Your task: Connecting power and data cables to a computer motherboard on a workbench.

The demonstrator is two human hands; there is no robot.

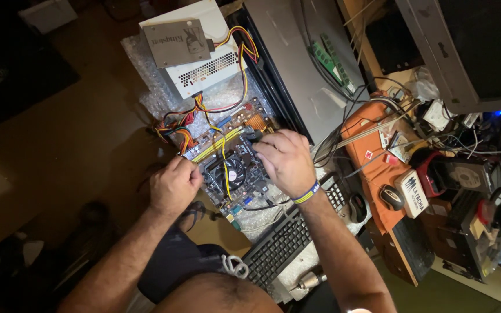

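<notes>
A bare computer motherboard [244, 124] lies on bubble wrap, with a black cooler fan [234, 172] at its middle and yellow, red and black wires [222, 146] running across it. My left hand [174, 185] pinches the board's left edge, fingers closed on it. My right hand [285, 159] rests on the board's right side, fingertips pressing at a dark connector near the top; what it grips is hidden. A blue and yellow wristband sits on that wrist.
A white power supply [204, 66] with a flat grey drive [175, 42] on top stands behind the board. A black keyboard [279, 243] lies in front, a grey case panel [297, 52] and green memory sticks [329, 61] to the right, plus a mouse [391, 197] and tangled cables.
</notes>
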